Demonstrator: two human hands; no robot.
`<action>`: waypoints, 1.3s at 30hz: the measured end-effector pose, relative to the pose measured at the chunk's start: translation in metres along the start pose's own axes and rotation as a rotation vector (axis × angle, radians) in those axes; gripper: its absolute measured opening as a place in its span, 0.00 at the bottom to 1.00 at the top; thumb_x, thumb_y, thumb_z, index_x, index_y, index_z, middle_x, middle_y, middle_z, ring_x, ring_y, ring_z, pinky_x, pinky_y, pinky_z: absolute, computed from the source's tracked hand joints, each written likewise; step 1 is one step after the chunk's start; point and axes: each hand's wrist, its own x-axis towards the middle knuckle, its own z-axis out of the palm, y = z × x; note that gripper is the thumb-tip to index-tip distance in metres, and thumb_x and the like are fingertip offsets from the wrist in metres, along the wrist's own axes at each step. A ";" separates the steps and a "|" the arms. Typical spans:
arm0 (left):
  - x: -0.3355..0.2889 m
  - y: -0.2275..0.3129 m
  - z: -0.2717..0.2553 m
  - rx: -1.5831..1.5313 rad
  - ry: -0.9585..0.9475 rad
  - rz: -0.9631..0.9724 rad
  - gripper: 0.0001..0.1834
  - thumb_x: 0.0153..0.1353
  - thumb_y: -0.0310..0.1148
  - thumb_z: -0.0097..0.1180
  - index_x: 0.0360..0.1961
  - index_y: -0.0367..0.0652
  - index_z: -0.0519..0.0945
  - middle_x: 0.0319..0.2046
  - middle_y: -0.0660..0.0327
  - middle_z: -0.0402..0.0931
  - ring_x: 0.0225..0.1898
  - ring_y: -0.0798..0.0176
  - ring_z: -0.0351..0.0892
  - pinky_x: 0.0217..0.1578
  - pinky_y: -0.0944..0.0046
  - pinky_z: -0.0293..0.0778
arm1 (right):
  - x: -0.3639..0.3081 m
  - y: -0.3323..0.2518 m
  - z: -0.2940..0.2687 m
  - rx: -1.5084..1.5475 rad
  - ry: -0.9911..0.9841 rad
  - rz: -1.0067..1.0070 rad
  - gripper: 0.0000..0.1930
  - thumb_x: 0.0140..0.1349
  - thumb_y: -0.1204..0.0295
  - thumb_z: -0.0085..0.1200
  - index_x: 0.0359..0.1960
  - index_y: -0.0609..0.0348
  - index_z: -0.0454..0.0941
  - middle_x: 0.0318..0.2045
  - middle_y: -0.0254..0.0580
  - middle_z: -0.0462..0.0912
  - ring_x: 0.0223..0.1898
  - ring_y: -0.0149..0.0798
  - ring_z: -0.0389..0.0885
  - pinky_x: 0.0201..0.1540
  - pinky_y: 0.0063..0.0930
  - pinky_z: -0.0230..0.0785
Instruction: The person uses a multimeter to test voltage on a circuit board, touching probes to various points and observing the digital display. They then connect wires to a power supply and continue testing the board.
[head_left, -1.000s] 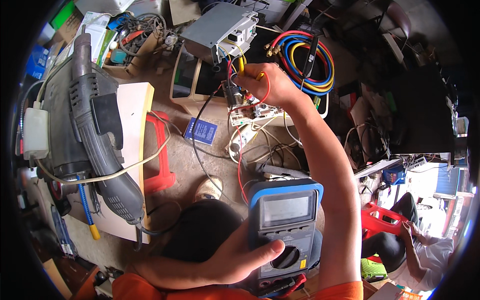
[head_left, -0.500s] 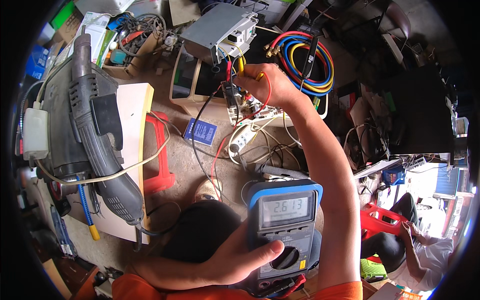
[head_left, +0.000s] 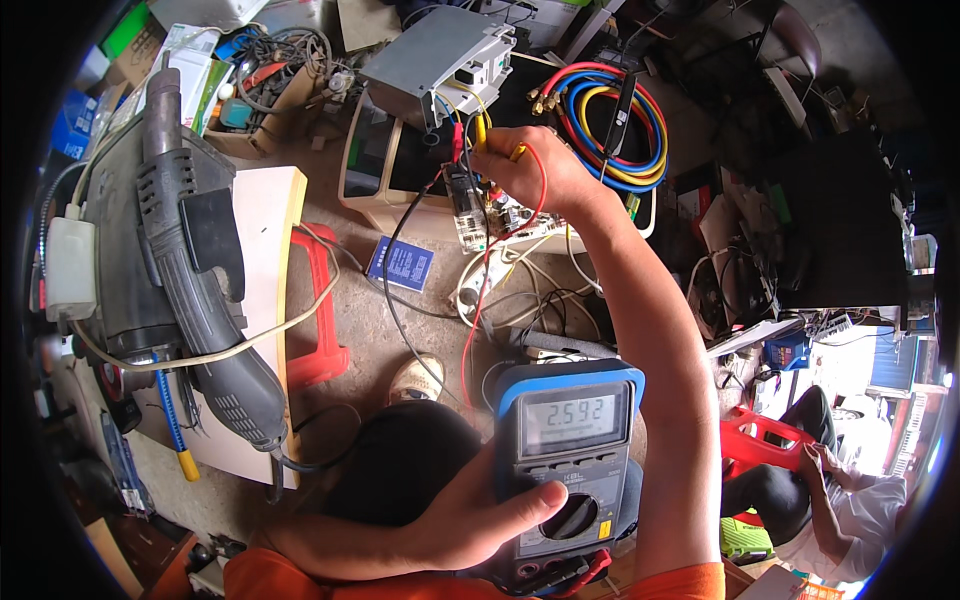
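My left hand (head_left: 475, 515) is wrapped round a grey multimeter (head_left: 522, 470) with a blue rim, its thumb beside the dark dial. Digits show on the meter's lit screen. My right hand (head_left: 530, 170) reaches forward and pinches a test probe (head_left: 519, 152) with a yellow end, from which a red lead runs. The fingers hide its tip, so I cannot tell what it touches. Below this hand lies a circuit board (head_left: 512, 220). Just left of the fingers are a yellow clip (head_left: 481, 132) and a red clip (head_left: 457, 142), with wires leading up to a grey metal box (head_left: 425, 60).
Coiled red, blue and yellow hoses (head_left: 610, 130) lie right of the board. A hot-air gun (head_left: 200, 250) hangs at the left, near a red stool (head_left: 318, 310). A power strip (head_left: 485, 280) and a blue box (head_left: 402, 264) are on the floor. Another person (head_left: 850, 500) sits at right.
The red lead's loop has swung to the right, and the right hand has barely shifted. The meter's reading has dropped slightly. My left hand stays put.
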 end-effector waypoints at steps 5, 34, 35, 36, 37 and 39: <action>0.001 -0.001 -0.001 -0.002 -0.003 -0.010 0.34 0.74 0.36 0.57 0.73 0.37 0.56 0.64 0.54 0.70 0.64 0.62 0.69 0.64 0.58 0.68 | -0.001 0.000 0.000 0.034 0.006 0.037 0.15 0.63 0.62 0.61 0.28 0.65 0.82 0.22 0.56 0.81 0.28 0.58 0.83 0.33 0.44 0.74; -0.002 0.004 -0.002 -0.065 -0.045 -0.047 0.37 0.71 0.38 0.60 0.73 0.37 0.56 0.64 0.55 0.70 0.64 0.62 0.70 0.64 0.58 0.68 | -0.061 0.003 0.003 0.367 0.264 -0.005 0.08 0.70 0.74 0.57 0.42 0.68 0.82 0.26 0.37 0.84 0.28 0.26 0.81 0.33 0.22 0.73; -0.001 0.004 -0.002 -0.068 -0.048 -0.048 0.37 0.71 0.38 0.60 0.73 0.37 0.56 0.64 0.55 0.70 0.64 0.62 0.70 0.64 0.58 0.68 | -0.071 -0.003 0.004 0.426 0.293 0.055 0.08 0.72 0.74 0.55 0.45 0.67 0.81 0.30 0.38 0.84 0.30 0.27 0.82 0.34 0.20 0.75; -0.002 0.005 -0.003 -0.066 -0.049 -0.054 0.37 0.71 0.38 0.61 0.73 0.37 0.56 0.63 0.55 0.71 0.64 0.63 0.70 0.64 0.58 0.68 | -0.079 -0.007 0.007 0.498 0.334 0.057 0.10 0.73 0.73 0.54 0.47 0.67 0.81 0.33 0.39 0.84 0.31 0.27 0.82 0.36 0.21 0.77; -0.003 0.005 -0.003 -0.054 -0.046 -0.049 0.37 0.71 0.38 0.61 0.73 0.37 0.56 0.63 0.55 0.70 0.64 0.63 0.70 0.64 0.58 0.68 | -0.085 -0.010 0.010 0.571 0.377 0.060 0.11 0.75 0.71 0.53 0.49 0.67 0.80 0.36 0.39 0.84 0.33 0.27 0.83 0.37 0.21 0.79; -0.005 0.006 -0.004 -0.021 -0.048 -0.053 0.37 0.71 0.38 0.61 0.73 0.37 0.56 0.63 0.55 0.70 0.64 0.63 0.70 0.64 0.58 0.68 | -0.093 -0.019 0.014 0.545 0.488 0.127 0.12 0.76 0.70 0.52 0.51 0.68 0.79 0.36 0.40 0.84 0.34 0.29 0.84 0.38 0.23 0.80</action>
